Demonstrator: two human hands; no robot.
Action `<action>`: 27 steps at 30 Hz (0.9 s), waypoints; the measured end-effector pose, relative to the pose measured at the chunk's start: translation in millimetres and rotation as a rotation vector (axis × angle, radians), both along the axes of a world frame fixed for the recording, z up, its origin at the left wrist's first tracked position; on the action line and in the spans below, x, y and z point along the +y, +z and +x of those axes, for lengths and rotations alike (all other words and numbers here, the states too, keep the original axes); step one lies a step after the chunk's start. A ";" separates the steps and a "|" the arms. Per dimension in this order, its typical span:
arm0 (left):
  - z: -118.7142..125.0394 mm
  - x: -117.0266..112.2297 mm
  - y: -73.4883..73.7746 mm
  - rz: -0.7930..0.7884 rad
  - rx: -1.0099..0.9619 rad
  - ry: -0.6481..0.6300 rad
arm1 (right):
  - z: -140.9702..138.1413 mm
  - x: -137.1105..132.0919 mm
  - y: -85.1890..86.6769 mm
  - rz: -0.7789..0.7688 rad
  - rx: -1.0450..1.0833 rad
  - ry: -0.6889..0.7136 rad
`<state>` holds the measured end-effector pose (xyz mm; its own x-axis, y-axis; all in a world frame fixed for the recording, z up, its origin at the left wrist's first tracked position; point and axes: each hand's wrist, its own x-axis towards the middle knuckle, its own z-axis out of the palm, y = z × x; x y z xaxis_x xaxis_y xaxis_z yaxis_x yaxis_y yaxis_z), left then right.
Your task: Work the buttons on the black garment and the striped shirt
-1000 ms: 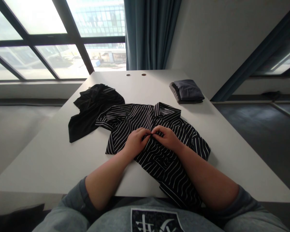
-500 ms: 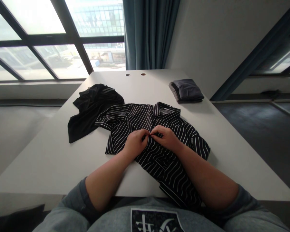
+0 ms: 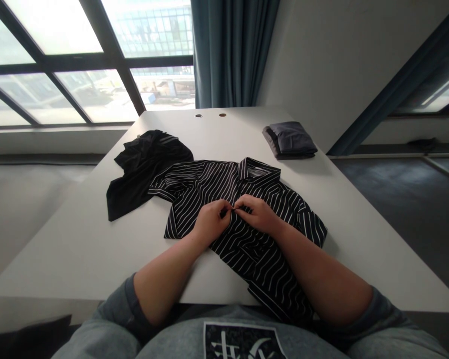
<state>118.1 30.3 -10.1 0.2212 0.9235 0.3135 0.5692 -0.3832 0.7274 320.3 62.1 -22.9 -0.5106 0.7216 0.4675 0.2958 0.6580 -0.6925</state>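
Far left, a window (image 3: pixel 78 60) with dark bars stands behind the white worktop (image 3: pixel 78 249). On the worktop's left part lies a crumpled black garment (image 3: pixel 142 167), loosely heaped, its right edge touching the left sleeve of the striped shirt (image 3: pixel 254 249). That shirt, black with thin white stripes, lies spread front-up across the middle of the worktop, its collar (image 3: pixel 260 172) pointing away from me and its lower hem hanging over the near edge toward my lap. My left hand (image 3: pixel 209 222) rests on the shirt's chest, fingers curled narrow, thumb and forefinger pinched on the cloth at the front opening. Just beside it, fingertips meeting, my right hand (image 3: pixel 260 214) is likewise narrowed to a pinch on the same strip of cloth, so that both hands hold the shirt at one spot on its centre line, below the collar. Whether a button sits between the fingertips I cannot tell; it is too small to see. Both forearms lie over the shirt's lower half, the grey sleeves pushed up to the elbows. Behind, a blue-grey curtain (image 3: pixel 228 50) hangs at the far end of the worktop. Further right, well apart from the shirt, a folded dark grey garment (image 3: pixel 290 139) sits near the worktop's right edge, squared and flat.
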 end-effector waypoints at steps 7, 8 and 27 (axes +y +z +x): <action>-2.0 3.0 -3.2 0.031 0.057 -0.024 | 1.5 1.0 -0.8 -0.049 -0.004 0.010; -1.8 2.9 -3.2 0.035 0.057 -0.025 | 1.6 0.9 -0.3 -0.046 -0.001 0.014; -1.5 1.2 -4.2 0.119 -0.043 -0.063 | 1.0 0.3 -3.8 -0.044 0.033 0.005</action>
<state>116.6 31.5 -14.3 0.2612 0.8642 0.4300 0.5108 -0.5018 0.6981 321.3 62.4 -26.7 -0.4988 0.7392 0.4524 0.2688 0.6282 -0.7301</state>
